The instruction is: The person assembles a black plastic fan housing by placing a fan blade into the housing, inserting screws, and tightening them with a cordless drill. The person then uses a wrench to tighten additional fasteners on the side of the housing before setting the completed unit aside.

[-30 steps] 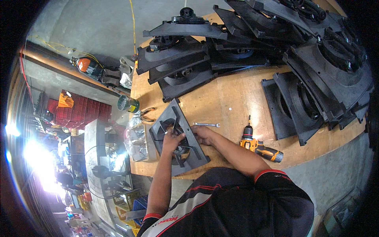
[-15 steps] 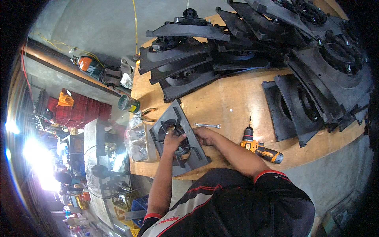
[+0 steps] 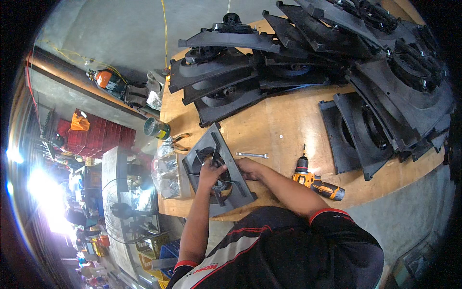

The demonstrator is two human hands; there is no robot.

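Observation:
A black plastic panel (image 3: 219, 137) with a round opening and raised ribs stands tilted on edge in front of me. My left hand (image 3: 211, 175) grips it at the middle, thumb along a rib and the other fingers curled into the round part, partly hidden. My right hand (image 3: 248, 168) reaches around the panel's right edge to its other side, and its fingertips are hidden behind the panel. Just beyond my right hand lies a combination wrench (image 3: 252, 155) on the wooden table (image 3: 274, 115).
An orange and black cordless drill (image 3: 315, 182) lies to the right. Piles of similar black panels (image 3: 226, 77) fill the back and right of the table. At the left edge are orange-handled pliers (image 3: 181, 139), a green jar (image 3: 157, 128) and plastic bags (image 3: 166, 178). A fan (image 3: 122, 209) stands beyond.
Almost nothing differs. My right hand has shifted very slightly at the panel's edge; my left hand keeps its hold.

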